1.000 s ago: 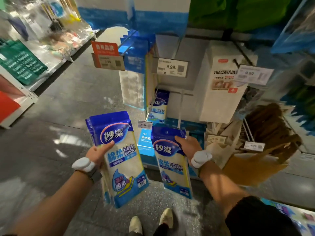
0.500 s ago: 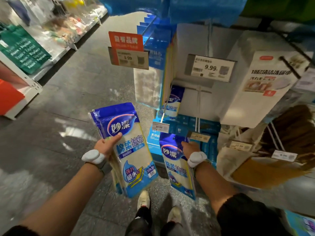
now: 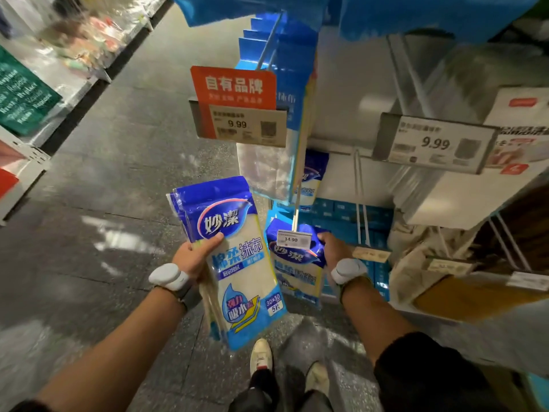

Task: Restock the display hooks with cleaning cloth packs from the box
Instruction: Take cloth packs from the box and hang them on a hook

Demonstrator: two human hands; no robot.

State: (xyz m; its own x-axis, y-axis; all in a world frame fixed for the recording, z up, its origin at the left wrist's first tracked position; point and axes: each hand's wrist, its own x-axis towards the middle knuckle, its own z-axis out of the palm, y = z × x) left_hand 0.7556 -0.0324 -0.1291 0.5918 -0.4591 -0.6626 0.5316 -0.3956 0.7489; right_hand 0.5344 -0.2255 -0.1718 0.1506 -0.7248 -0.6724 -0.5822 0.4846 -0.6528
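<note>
My left hand (image 3: 194, 257) grips a stack of blue-and-white cleaning cloth packs (image 3: 237, 263) by their left edge, thumb across the front pack. My right hand (image 3: 334, 248) holds one more cloth pack (image 3: 297, 269) by its blue top, right behind the 14.90 price tag (image 3: 293, 239) at the tip of a low display hook (image 3: 296, 212). One pack of the same kind (image 3: 312, 179) hangs further back on that hook. The box is not in view.
An upper hook carries several blue packs (image 3: 285, 84) behind an orange 9.99 price label (image 3: 237, 105). A second 9.99 tag (image 3: 435, 144) and white packs (image 3: 505, 138) hang to the right. Aisle shelving (image 3: 44, 84) runs along the left. My shoes (image 3: 261, 355) stand on the grey floor.
I have stepped closer to the display. My right hand has carried its pack up and forward to the tip of the low hook with the 14.90 tag. The left hand's stack rose slightly.
</note>
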